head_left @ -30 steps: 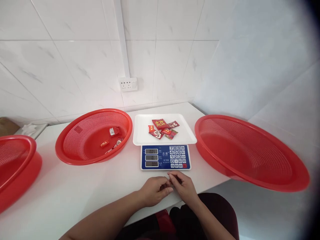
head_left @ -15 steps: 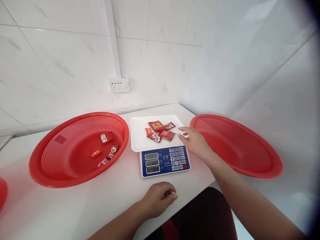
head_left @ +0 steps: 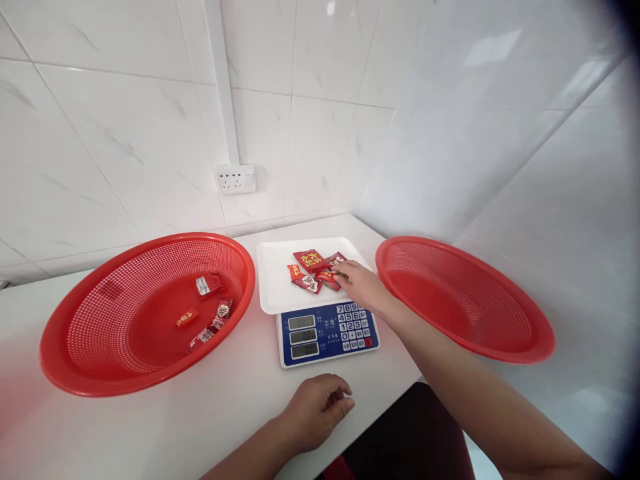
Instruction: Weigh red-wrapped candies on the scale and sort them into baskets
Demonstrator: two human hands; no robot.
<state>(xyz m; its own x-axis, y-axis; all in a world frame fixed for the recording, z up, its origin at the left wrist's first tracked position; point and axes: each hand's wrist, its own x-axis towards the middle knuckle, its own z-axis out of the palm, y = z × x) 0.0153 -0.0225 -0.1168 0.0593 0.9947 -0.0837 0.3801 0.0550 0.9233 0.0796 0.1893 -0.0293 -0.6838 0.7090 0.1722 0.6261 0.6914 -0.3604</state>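
Observation:
Several red snack packets lie in a loose pile on the white tray of a digital scale. My right hand reaches over the tray's right side, its thumb and fingers closed on the edge of a small snack packet at the pile's right. Part of that packet is hidden by the fingers. In front of the scale, my left hand rests at the table with its fingers loosely curled, the thumb apart from them, and nothing in it.
To the left stands a red mesh basket with several packets inside. Another red basket is at the right, close to the scale. Behind the white table is a tiled wall with a power socket.
My right hand has moved left and down onto the packets, and its fingers have closed on one. My left hand has stayed in place. The view has tilted slightly.

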